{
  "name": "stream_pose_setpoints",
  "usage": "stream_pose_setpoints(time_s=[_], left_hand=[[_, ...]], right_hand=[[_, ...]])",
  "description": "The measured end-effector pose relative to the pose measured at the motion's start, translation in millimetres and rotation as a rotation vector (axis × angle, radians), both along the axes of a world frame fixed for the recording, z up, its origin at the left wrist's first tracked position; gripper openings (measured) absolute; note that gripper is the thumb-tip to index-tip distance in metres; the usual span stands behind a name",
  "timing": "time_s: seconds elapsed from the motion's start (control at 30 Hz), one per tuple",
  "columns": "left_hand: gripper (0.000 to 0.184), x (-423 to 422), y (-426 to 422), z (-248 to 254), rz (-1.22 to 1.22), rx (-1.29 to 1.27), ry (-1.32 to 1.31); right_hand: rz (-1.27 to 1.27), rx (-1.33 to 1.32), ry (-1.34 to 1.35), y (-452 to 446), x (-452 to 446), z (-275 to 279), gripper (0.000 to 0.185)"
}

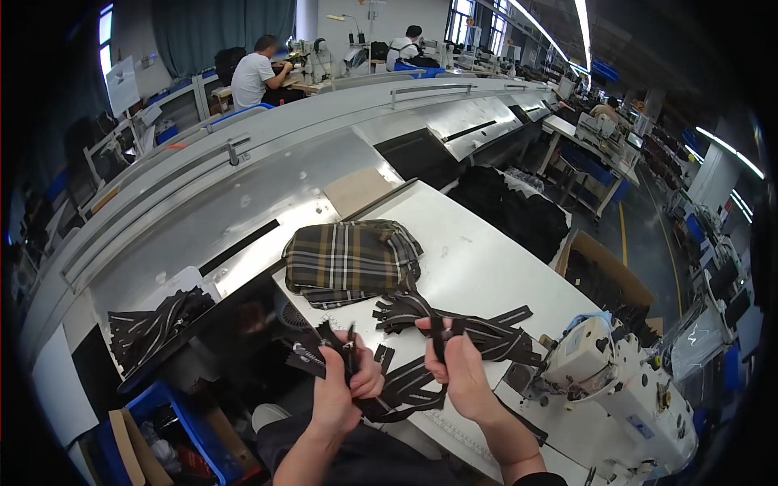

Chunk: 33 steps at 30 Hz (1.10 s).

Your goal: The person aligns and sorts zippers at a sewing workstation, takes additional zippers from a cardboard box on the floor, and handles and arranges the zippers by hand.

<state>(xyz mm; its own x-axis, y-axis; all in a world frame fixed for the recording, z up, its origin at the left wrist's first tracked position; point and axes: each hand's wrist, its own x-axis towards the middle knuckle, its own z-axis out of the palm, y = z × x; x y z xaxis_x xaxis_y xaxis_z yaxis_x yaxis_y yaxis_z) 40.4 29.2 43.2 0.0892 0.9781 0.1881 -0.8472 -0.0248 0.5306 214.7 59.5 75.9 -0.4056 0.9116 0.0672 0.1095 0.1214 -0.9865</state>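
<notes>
Dark zippers with silvery teeth fill the middle of the view. My left hand [347, 382] is closed around zipper ends [306, 354] that stick out past the thumb. In my right hand [463, 366], thumb and fingers pinch a dark zipper tape [438, 340] that stands up between them. A loop of zipper hangs between the two hands. Behind them on the white sewing table [462, 251] lies a bundle of zippers [405, 312]. Folded plaid fabric pieces [348, 259] are stacked just beyond that bundle.
A white sewing machine [583, 356] stands to the right. More zippers [162, 324] lie at the left, above a blue crate [190, 429]. Black fabric [510, 211] and a cardboard box [604, 271] sit beyond the table. A person [258, 77] works at a machine across the metal channel.
</notes>
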Motion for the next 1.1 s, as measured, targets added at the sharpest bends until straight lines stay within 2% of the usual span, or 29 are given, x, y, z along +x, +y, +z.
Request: stream_pose_setpoints(time_s=[0.03, 0.07, 0.1, 0.17, 0.23, 0.3, 0.37, 0.4, 0.43, 0.47, 0.53, 0.57, 0.63, 0.73, 0.8, 0.87, 0.9, 0.93, 0.97, 1.0, 1.03, 1.07, 1.1], left_hand=[[0.030, 4.1, 0.5, 2.3, -0.029, 0.005, 0.012], [0.035, 7.5, -2.5, 8.9, -0.024, -0.095, 0.221], [0.033, 11.0, -2.8, 12.5, -0.014, -0.150, 0.359], [0.022, 14.8, -6.8, 8.7, 0.009, -0.280, 0.417], [0.012, 16.6, -6.4, 9.2, 0.080, -0.351, 0.344], [0.019, 10.1, -9.5, -0.4, 0.104, -0.296, 0.298], [0.015, 4.9, -8.6, 14.8, 0.319, -0.148, 0.225], [0.016, -9.9, -5.9, 17.7, 0.351, 0.026, 0.300], [0.019, -31.6, -6.6, 24.8, 0.357, 0.132, 0.317], [0.023, -53.4, -7.7, 32.1, 0.363, 0.238, 0.329], [0.029, -99.9, -23.7, 66.1, 0.424, 0.254, 0.292], [0.031, -122.8, -29.2, 82.1, 0.506, 0.234, 0.297], [0.031, -163.8, -30.2, 114.0, 0.734, 0.281, 0.401], [0.025, -223.4, -36.8, 158.1, 1.014, 0.096, 1.036], [0.020, -258.4, -30.4, 171.9, 1.118, -0.074, 1.321], [0.016, -316.9, -15.4, 151.2, 1.258, -0.218, 1.571], [0.017, -343.0, -5.1, 127.6, 1.412, 0.052, 1.757], [0.024, -361.6, 0.1, 109.7, 1.303, 0.027, 1.882], [0.027, -401.4, 10.7, 73.0, 1.192, -0.047, 1.973], [0.024, -405.5, 20.4, 37.5, 1.305, -0.257, 2.035], [0.024, -444.3, 33.7, -25.6, 1.185, -0.308, 1.954], [0.034, -443.5, 31.1, -64.3, 0.937, -0.174, 1.783], [0.046, -462.7, 36.8, -116.6, 0.684, -0.337, 2.010]], right_hand=[[0.038, 0.066, 0.023, -1.1, -3.4, -3.1, 0.056], [0.077, 0.133, 0.046, -3.0, -8.3, -9.7, 0.058], [0.102, 0.172, 0.060, -4.8, -13.2, -13.4, 0.060], [0.152, 0.249, 0.089, -8.0, -23.0, -20.9, 0.068], [0.210, 0.172, 0.067, -9.8, -21.0, -14.0, 0.068], [0.276, 0.135, 0.047, -1.1, -10.7, -9.4, 0.057], [0.279, 0.176, 0.080, 16.8, -3.7, -5.8, 0.049], [0.161, 0.167, 0.097, 26.2, 1.7, -5.2, 0.038], [0.047, 0.151, 0.119, 36.6, 5.8, -9.4, 0.037], [-0.059, 0.193, 0.031, 47.6, 10.8, -18.0, 0.037], [-0.208, 0.214, -0.201, 62.5, 17.9, -34.0, 0.041], [-0.219, 0.336, -0.333, 73.0, 22.5, -52.0, 0.047], [-0.147, 0.390, -0.512, 83.8, 25.8, -73.1, 0.059], [-0.117, 0.482, -0.797, 88.9, 22.7, -97.8, 0.074], [-0.150, 0.519, -0.945, 95.8, 20.2, -110.3, 0.079], [-0.141, 0.466, -0.957, 105.2, 14.2, -118.1, 0.078], [-0.139, 0.434, -0.968, 106.2, 10.5, -119.8, 0.078], [-0.162, 0.508, -0.985, 103.6, 4.1, -118.1, 0.074], [-0.178, 0.524, -0.993, 102.8, -1.1, -117.8, 0.071], [-0.194, 0.540, -1.001, 102.3, -5.9, -119.6, 0.067], [-0.211, 0.555, -1.009, 101.9, -9.1, -122.1, 0.064], [-0.211, 0.557, -1.044, 102.5, -10.4, -124.8, 0.056], [-0.217, 0.558, -1.078, 104.2, -9.7, -128.2, 0.049]])
